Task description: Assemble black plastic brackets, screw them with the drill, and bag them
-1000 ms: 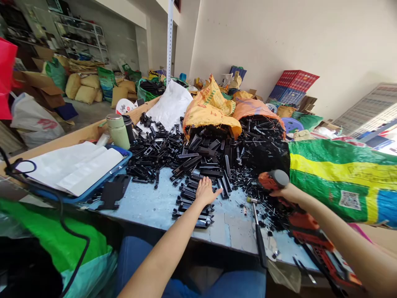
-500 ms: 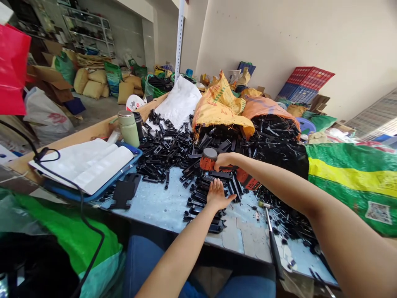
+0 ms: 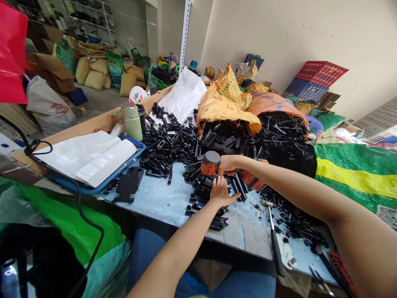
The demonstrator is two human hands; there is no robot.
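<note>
My right hand point(image 3: 228, 164) is closed round an orange power screwdriver point(image 3: 211, 163) with a grey round end, held over a row of black plastic parts point(image 3: 203, 203) on the blue-grey table point(image 3: 161, 200). My left hand point(image 3: 221, 193) lies on that row just below the tool, fingers pressing the parts down. A big heap of black plastic parts point(image 3: 223, 142) spills from yellow and orange sacks point(image 3: 228, 109) right behind.
A hammer point(image 3: 273, 236) lies on the table at the right. A blue tray with white sheets point(image 3: 89, 155), a green flask point(image 3: 132, 121) and a flat black piece point(image 3: 127, 188) stand left. A green-yellow sack point(image 3: 356, 174) fills the right side. A black cable point(image 3: 77, 194) crosses the near left.
My right hand brought the orange tool from the right side of the table to the row of parts by my left hand, which stayed on the row.
</note>
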